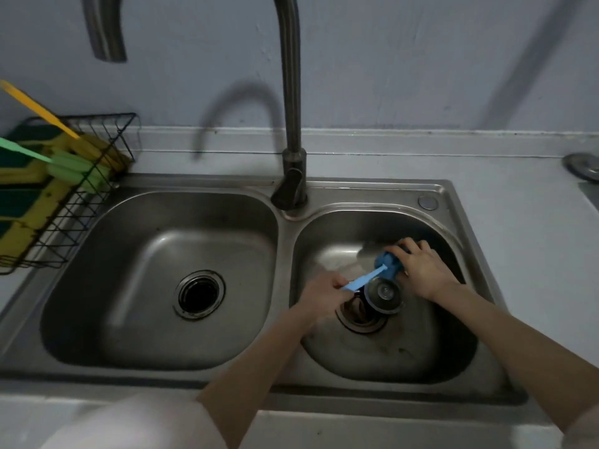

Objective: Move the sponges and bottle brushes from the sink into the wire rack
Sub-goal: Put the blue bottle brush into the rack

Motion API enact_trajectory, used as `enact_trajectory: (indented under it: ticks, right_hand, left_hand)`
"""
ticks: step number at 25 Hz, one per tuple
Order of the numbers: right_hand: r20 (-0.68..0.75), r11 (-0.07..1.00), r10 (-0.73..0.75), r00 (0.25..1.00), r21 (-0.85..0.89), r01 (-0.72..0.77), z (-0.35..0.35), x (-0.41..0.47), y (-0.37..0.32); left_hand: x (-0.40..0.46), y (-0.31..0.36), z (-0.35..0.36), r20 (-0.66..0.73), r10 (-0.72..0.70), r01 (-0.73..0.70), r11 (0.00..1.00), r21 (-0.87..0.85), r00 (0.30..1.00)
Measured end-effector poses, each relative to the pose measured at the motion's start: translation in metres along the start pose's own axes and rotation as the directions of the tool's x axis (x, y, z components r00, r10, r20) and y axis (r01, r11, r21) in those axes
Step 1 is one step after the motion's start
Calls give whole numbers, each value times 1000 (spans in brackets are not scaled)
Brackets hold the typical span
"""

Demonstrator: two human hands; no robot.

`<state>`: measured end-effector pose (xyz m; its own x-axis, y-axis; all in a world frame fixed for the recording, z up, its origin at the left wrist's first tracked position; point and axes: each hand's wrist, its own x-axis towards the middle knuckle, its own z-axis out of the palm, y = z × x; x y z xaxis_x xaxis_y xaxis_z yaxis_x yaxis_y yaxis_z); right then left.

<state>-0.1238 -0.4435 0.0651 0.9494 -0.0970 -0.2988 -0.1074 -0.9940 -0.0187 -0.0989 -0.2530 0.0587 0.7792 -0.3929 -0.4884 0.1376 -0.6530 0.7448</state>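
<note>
Hands share one load: your left hand (319,294) pinches the blue bottle brush (372,273) by its handle, your right hand (421,270) cups its head, probably to steady the lift toward the wire rack (97,202).

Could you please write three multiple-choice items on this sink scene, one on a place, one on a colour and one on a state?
1. Where is the bottle brush that both hands hold?
A. In the left basin
B. In the right basin
C. In the wire rack

2. What colour is that brush?
A. Blue
B. Red
C. White

3. How does the round metal strainer plug in the right basin sit?
A. Flat in its drain
B. Out on the counter
C. Tipped up beside the drain opening

Answers:
1 B: the left hand grips the handle and the right hand the head of the blue plastic bottle brush over the right basin of the steel double sink.
2 A: handle and head are blue.
3 C: the round metal strainer plug leans up, the drain open beside it.
</note>
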Motion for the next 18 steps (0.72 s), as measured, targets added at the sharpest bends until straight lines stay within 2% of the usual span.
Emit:
enact_trajectory:
  ticks: [4, 8, 18]
  right_hand:
    - [-78, 999, -1, 997, 35, 4, -14, -16, -26]
    - [-163, 998, -25, 986, 55, 35, -29, -27, -53]
    - [-314, 971, -189, 931, 81, 224, -66, -23, -165]
  left_hand:
    - [-21, 2, -45, -124, 78, -92, 989, -115, 989]
    - [-47, -1, -84, -224, 90, -143, 962, -234, 970]
    - [-122, -37, -190, -405, 103, -243, 918, -312, 909]
